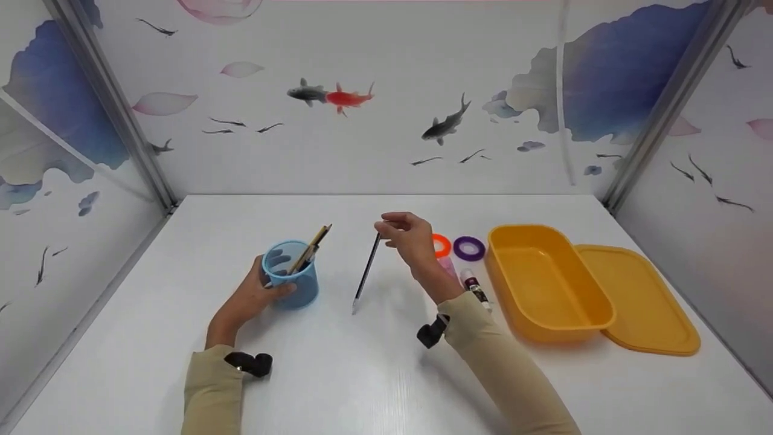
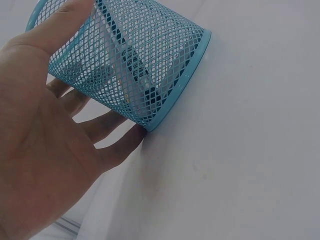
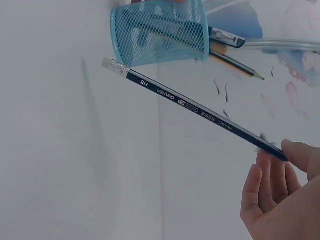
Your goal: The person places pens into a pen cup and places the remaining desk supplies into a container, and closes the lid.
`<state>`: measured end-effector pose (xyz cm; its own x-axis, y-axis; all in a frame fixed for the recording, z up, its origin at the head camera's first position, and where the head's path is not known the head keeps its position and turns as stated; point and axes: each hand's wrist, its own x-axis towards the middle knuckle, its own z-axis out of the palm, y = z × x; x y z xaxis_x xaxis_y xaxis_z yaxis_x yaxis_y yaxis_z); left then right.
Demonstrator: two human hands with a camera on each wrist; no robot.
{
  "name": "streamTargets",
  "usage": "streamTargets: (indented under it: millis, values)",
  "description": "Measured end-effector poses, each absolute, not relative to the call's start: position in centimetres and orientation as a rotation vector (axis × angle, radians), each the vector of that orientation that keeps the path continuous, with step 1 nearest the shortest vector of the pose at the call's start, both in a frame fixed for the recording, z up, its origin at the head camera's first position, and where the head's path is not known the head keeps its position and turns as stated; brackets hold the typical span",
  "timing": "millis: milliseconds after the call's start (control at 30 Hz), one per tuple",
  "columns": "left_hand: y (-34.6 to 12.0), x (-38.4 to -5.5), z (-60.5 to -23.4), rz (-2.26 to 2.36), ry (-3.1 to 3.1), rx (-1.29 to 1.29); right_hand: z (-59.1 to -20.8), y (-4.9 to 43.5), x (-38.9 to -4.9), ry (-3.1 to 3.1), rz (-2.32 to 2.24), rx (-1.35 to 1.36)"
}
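Observation:
A light blue mesh pen cup (image 1: 305,290) stands tilted slightly in my left hand (image 1: 256,293), whose thumb and fingers wrap its side. Inside it are several pencils (image 1: 313,244) and a clipped pen (image 3: 227,37), their ends above the rim. To the right of the cup, my right hand (image 1: 410,238) pinches a dark striped pencil (image 1: 367,269) near its upper end between thumb and fingers. The pencil slants with its white eraser end (image 3: 107,63) down, over the table. In the left wrist view, the fingers (image 2: 112,127) reach beneath the mesh side.
A yellow plastic box (image 1: 546,284) and its lid (image 1: 655,302) lie at the right. Between the box and my right arm are an orange tape roll (image 1: 442,244), a purple tape roll (image 1: 469,248), a pink item (image 1: 448,266) and a glue stick (image 1: 474,287). Printed walls enclose the white table (image 1: 338,374).

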<state>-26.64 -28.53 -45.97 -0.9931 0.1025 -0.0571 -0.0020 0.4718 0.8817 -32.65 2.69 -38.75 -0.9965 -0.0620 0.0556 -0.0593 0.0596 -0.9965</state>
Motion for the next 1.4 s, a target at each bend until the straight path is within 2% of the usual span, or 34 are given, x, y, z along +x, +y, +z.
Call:
streamTargets:
  millis: [600,1067,1400]
  values:
    - [-28.5,-26.7,-46.4,1.563,2.625,0.103,-36.1,0.9,-29.5,2.014,-2.435,-0.306]
    - [-28.5,-26.6,-46.3,1.576,2.614,0.113,-34.8,-1.0,-29.3,1.962,-2.549,-0.358]
    - [-28.7,-26.6,-46.4,1.58,2.624,0.131,-35.7,-2.3,-29.6,1.981,-2.547,-0.35]
